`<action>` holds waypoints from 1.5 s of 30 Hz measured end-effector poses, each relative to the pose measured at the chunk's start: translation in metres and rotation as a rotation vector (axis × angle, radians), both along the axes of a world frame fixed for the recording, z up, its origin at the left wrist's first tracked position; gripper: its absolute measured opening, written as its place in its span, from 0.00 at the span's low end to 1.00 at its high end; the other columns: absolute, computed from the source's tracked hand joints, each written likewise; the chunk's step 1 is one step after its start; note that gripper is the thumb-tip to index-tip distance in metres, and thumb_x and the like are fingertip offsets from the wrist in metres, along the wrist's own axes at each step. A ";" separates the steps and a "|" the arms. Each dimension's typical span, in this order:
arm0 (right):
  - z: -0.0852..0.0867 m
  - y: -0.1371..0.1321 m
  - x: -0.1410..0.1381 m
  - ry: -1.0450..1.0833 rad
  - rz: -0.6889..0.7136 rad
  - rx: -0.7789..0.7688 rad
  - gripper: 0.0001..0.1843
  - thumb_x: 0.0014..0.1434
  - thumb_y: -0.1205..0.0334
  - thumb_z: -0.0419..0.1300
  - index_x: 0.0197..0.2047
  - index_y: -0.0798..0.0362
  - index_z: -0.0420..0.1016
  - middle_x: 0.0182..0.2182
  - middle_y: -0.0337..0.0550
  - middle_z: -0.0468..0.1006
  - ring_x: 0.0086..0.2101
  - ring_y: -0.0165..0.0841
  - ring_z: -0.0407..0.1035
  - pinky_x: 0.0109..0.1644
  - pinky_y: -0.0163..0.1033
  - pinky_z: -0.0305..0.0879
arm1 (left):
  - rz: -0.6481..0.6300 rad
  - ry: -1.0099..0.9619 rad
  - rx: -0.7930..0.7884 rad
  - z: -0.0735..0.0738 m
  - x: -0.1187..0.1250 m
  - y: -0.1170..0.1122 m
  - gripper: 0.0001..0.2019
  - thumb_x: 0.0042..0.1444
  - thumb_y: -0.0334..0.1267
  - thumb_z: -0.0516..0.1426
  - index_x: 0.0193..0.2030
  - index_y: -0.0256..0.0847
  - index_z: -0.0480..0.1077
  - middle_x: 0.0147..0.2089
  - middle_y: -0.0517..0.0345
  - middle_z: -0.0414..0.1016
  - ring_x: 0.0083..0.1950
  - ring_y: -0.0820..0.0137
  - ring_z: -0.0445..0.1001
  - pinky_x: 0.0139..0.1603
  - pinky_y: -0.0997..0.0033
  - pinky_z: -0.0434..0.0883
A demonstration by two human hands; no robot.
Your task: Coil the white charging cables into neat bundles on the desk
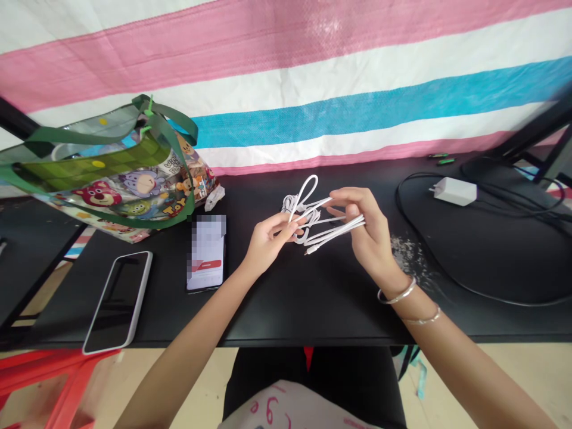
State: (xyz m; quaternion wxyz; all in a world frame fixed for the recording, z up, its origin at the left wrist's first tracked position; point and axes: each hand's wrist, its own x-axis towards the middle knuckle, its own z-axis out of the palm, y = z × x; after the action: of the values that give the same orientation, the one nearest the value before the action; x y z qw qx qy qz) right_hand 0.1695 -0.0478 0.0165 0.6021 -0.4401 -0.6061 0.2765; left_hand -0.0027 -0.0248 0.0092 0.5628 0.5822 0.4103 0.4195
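A white charging cable [333,234] is stretched in several loops between my two hands above the black table. My left hand [272,238] pinches it between thumb and fingers, with a loose loop standing up above the fingertips. On the other side, my right hand [366,229] has the strands gathered at the thumb, its fingers curved round the coil. One metal-tipped plug [309,251] of the cable points down to the left. Behind my left fingertips lies another bundled white cable [289,203] on the table, partly hidden by the held loops.
To the left are a lit phone [206,256], a phone in a white case [118,304] near the front edge, and a cartoon-print bag [129,179]. On the right lie a white charger plug [456,190], black cords [447,274] and small green objects [445,161]. A striped sheet [313,89] hangs behind.
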 end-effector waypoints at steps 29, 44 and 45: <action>-0.008 0.002 -0.006 0.151 0.045 -0.057 0.16 0.60 0.44 0.55 0.41 0.48 0.69 0.39 0.42 0.75 0.42 0.35 0.74 0.52 0.47 0.69 | 0.053 -0.041 0.027 -0.009 0.001 -0.001 0.16 0.52 0.49 0.60 0.40 0.39 0.67 0.36 0.57 0.78 0.35 0.71 0.79 0.41 0.70 0.77; 0.003 0.005 0.000 0.434 0.062 -0.046 0.20 0.55 0.39 0.57 0.31 0.48 0.68 0.27 0.37 0.76 0.37 0.36 0.76 0.48 0.48 0.72 | 0.188 -0.332 -0.197 0.006 -0.004 0.008 0.09 0.51 0.39 0.62 0.35 0.40 0.66 0.27 0.67 0.69 0.33 0.78 0.72 0.37 0.77 0.72; 0.004 0.005 0.001 0.438 0.072 -0.046 0.20 0.55 0.38 0.57 0.31 0.48 0.67 0.25 0.37 0.76 0.36 0.36 0.76 0.46 0.48 0.72 | 0.205 -0.353 -0.184 0.007 -0.005 0.009 0.08 0.51 0.38 0.61 0.34 0.40 0.65 0.26 0.68 0.68 0.32 0.79 0.71 0.36 0.78 0.71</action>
State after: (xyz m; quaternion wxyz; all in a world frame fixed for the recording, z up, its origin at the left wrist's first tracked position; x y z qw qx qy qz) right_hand 0.1702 -0.0426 0.0205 0.6988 -0.3612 -0.4698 0.4007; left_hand -0.0075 -0.0162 0.0160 0.6309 0.4013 0.3988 0.5309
